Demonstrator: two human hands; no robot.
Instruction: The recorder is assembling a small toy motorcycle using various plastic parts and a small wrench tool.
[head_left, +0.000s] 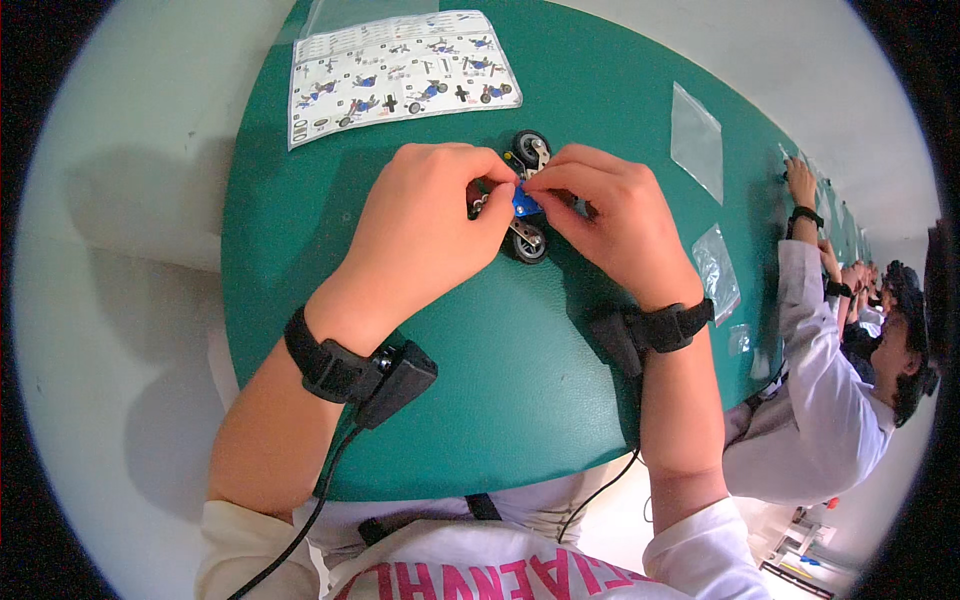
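Note:
Between both hands is a small toy motorcycle with a blue middle part, metal strips and black wheels. One wheel points to the far side, and the other wheel lies toward me. My left hand pinches the toy from the left, thumb and index finger closed at the blue part. From the right, my right hand pinches at the same blue part, its fingertips nearly meeting those of the left. The fingers hide much of the toy's middle.
An instruction sheet with printed pictures lies at the far left of the green table. Clear plastic bags lie to the right. Dark straps with cabled devices sit on both wrists. Another person works at the right.

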